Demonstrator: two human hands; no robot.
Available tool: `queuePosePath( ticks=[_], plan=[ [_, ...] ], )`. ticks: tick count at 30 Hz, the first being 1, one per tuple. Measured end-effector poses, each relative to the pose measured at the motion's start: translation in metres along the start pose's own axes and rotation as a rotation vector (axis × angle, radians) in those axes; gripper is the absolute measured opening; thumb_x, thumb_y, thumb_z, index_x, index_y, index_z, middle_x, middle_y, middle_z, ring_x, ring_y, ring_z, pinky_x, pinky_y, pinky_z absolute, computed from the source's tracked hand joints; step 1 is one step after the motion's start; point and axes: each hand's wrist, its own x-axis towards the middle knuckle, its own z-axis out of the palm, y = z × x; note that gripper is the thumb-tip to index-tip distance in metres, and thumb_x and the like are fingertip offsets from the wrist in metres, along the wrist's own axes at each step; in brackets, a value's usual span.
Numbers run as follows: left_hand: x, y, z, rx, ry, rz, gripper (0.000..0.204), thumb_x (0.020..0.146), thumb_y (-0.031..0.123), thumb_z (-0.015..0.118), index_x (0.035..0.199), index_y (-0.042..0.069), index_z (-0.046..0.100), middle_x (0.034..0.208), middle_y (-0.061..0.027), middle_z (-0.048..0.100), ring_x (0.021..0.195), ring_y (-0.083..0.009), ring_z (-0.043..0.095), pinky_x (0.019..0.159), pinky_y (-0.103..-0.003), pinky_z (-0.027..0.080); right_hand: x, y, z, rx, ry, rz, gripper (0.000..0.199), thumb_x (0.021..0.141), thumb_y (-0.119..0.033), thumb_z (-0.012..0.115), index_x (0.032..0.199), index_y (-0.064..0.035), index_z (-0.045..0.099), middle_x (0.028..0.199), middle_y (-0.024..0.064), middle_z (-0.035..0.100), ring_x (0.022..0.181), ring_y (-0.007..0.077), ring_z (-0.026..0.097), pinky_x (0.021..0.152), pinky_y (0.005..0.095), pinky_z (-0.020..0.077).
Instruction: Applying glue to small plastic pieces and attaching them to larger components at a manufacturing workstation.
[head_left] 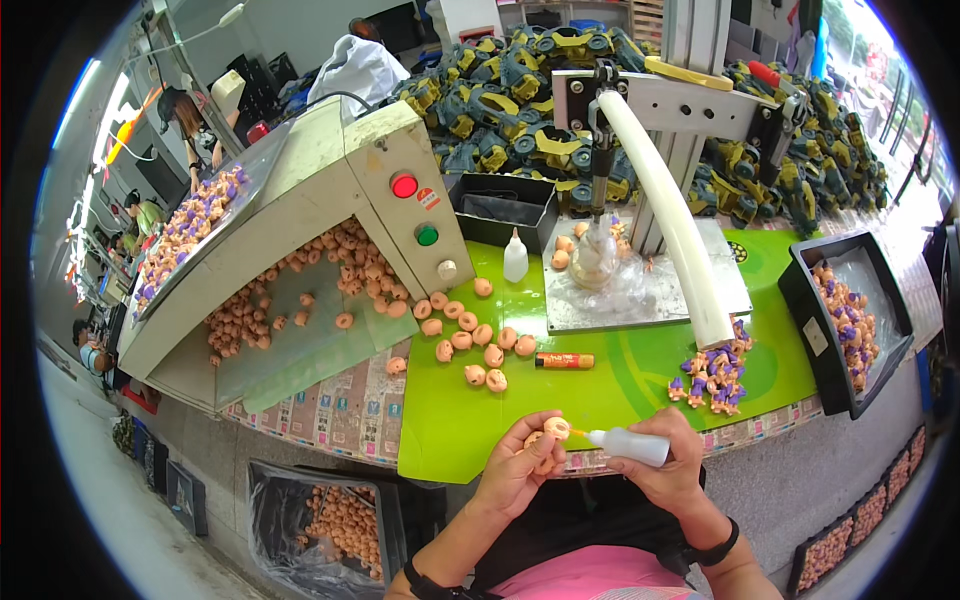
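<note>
My left hand (512, 470) is closed around a few peach-coloured doll heads; one doll head (557, 427) sits at the fingertips with its opening showing. In my right hand (668, 472) is a white squeeze bottle (636, 447), tilted sideways. Its thin orange nozzle (582, 432) reaches the held head; whether it enters the opening I cannot tell. Past my hands, loose doll heads (482, 334) lie on the green mat (620, 400) beside an orange and black tube (565, 360). A pile of small purple and peach doll bodies (712, 378) lies to the right.
A hand press (690, 240) with a long white lever stands on a metal plate (650, 312). Left is a beige machine (390, 150) full of heads. Another squeeze bottle (515, 258) stands behind. Black bins (835, 400) (400, 530) flank me; green-yellow toy vehicles (480, 110) are heaped beyond.
</note>
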Motion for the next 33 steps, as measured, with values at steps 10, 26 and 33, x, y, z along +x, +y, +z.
queuePosePath(
  ticks=[10,26,33],
  plan=[
    [0.001,0.0,-0.001,-0.005,-0.031,-0.011,0.031,0.094,0.014,0.059,0.123,0.005,0.053,0.094,-0.0056,0.06,0.076,-0.0125,0.057,0.067,-0.027,0.049,0.002,0.0,0.003,-0.039,-0.04,-0.006,0.039,0.064,-0.013,0.087,0.094,-0.0042,0.065,0.079,0.0097,0.064,0.069,0.0227,0.061,0.061,0.0322,0.0484],
    [-0.001,-0.001,-0.003,-0.024,-0.007,-0.012,0.028,0.092,0.01,0.062,0.119,0.007,0.055,0.099,-0.0034,0.06,0.078,-0.0111,0.059,0.066,-0.025,0.051,0.0,-0.01,-0.008,-0.13,-0.06,-0.024,0.037,0.065,-0.013,0.086,0.092,-0.0036,0.064,0.078,0.0103,0.064,0.067,0.0239,0.062,0.059,0.0324,0.0496],
    [-0.001,-0.001,0.0,-0.011,-0.011,0.017,0.028,0.091,0.01,0.062,0.118,0.009,0.056,0.108,-0.0056,0.06,0.079,-0.0126,0.059,0.067,-0.027,0.048,0.009,0.011,0.003,-0.14,0.092,0.048,0.035,0.065,-0.007,0.083,0.094,-0.0041,0.063,0.088,0.0119,0.064,0.077,0.0254,0.062,0.066,0.0326,0.0478]
  ],
)
